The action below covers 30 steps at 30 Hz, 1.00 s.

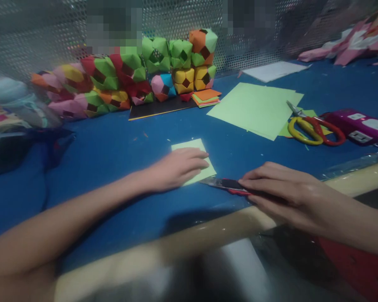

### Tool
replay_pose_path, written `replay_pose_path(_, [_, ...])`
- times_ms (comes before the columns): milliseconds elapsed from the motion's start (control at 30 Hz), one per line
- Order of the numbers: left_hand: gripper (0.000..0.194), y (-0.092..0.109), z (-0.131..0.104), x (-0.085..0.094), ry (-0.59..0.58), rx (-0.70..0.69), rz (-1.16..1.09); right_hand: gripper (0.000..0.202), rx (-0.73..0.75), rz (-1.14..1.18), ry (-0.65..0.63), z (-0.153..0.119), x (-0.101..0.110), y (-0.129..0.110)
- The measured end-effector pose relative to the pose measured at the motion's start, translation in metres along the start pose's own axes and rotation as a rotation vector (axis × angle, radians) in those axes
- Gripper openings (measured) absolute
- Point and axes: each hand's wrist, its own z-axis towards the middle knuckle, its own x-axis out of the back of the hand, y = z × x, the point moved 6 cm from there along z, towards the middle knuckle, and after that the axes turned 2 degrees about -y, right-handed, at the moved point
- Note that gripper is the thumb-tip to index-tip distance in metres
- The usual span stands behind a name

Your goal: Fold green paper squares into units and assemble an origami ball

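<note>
Under my left hand [184, 165] lies a small pale green sheet of paper [210, 168] on the blue tabletop. The hand rests flat across the paper with its fingers stretched out, covering much of it. My right hand [280, 191] grips a utility knife [228, 184] with a dark and red handle. Its blade points left and meets the lower edge of the green paper near my left fingertips. Whether the blade is inside a fold or only at the edge, I cannot tell.
Folded-paper blocks [156, 54] are stacked along a perforated metal screen. Larger green sheets [252, 105], scissors [311, 126] and a purple power adapter [359, 126] lie to the right. A small stack of coloured paper [206, 97] sits before the blocks. The table's pale edge [164, 247] runs close by.
</note>
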Motion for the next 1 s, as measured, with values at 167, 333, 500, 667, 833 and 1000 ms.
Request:
replay_pose_path(167, [0.032,0.001,0.001,0.001,0.004,-0.009,0.011,0.027,-0.002,0.003,0.028,0.003,-0.004,-0.005])
replay_pose_path(333, [0.030,0.000,0.001,0.000,0.012,-0.017,-0.006,0.028,-0.002,0.004,0.005,0.006,-0.008,-0.009])
replay_pose_path(500, [0.031,-0.001,0.000,-0.002,0.001,-0.002,0.005,0.029,-0.003,0.018,-0.011,0.009,-0.008,-0.012])
replay_pose_path(667, [0.032,-0.002,0.001,-0.003,-0.008,0.004,0.015,0.027,0.005,0.011,-0.005,0.012,-0.009,-0.015])
replay_pose_path(833, [0.032,-0.002,0.001,-0.003,-0.018,0.019,0.005,0.028,0.027,-0.005,-0.026,0.012,-0.012,-0.018])
replay_pose_path(1000, [0.033,-0.002,0.001,-0.003,-0.020,0.018,0.005,0.030,0.033,-0.010,-0.032,0.013,-0.014,-0.018])
